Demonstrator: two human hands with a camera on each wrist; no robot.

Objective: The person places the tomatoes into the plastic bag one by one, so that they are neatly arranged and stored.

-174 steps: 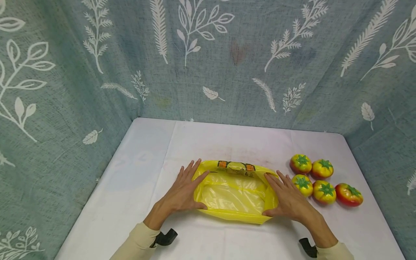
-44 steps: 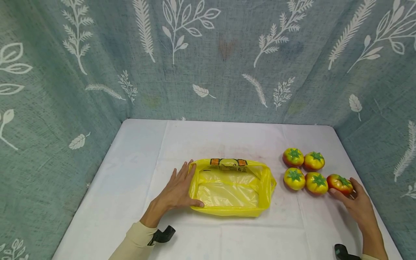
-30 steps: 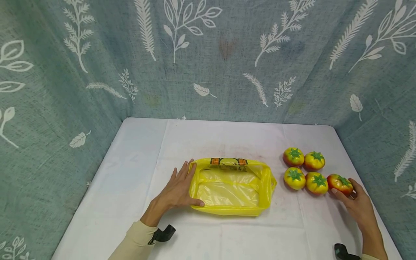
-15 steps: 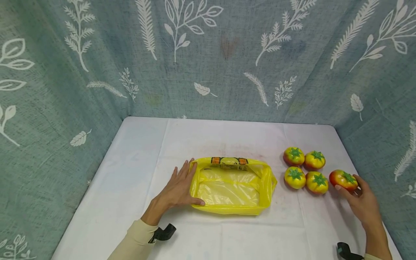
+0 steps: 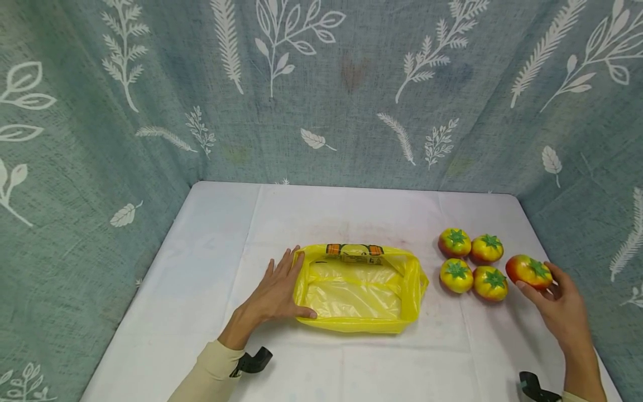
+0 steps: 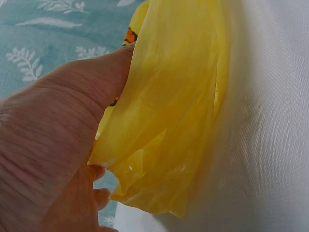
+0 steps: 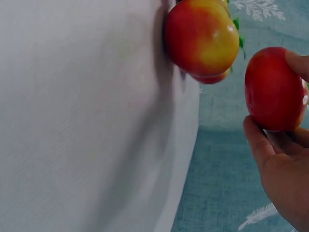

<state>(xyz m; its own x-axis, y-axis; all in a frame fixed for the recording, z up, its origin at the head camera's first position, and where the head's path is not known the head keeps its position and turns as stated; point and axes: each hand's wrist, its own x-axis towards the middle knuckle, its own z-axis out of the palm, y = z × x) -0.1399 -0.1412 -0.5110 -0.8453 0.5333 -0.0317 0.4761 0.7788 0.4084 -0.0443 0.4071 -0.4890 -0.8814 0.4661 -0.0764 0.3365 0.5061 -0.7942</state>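
In the head view my left hand [image 5: 273, 293] rests at the left end of a yellow plastic bag [image 5: 351, 324], its fingers spread and fairly straight. Its thumb lies over the near rim; in the left wrist view the thumb tip is hidden behind the bag's film [image 6: 169, 96]. The bag's mouth gapes upward, showing its bare inside. At the right, my right hand [image 5: 560, 304] holds a red-and-yellow tomato [image 5: 524, 272] with a green star-shaped top, raised off the table. Thumb and fingers grip it from opposite sides in the right wrist view, where the tomato [image 7: 273, 92] appears redder.
Several similar tomatoes, one of them [image 5: 456, 275] nearest the bag, sit close together left of the held one. A white cloth [image 5: 216, 223] covers the table. Green leaf-patterned curtains [image 5: 311, 111] hang behind it and at both sides.
My right hand left the bag's right end, took hold of the rightmost tomato, and lifted it, moving slightly right and then up. The left hand has stayed at the bag's left end.
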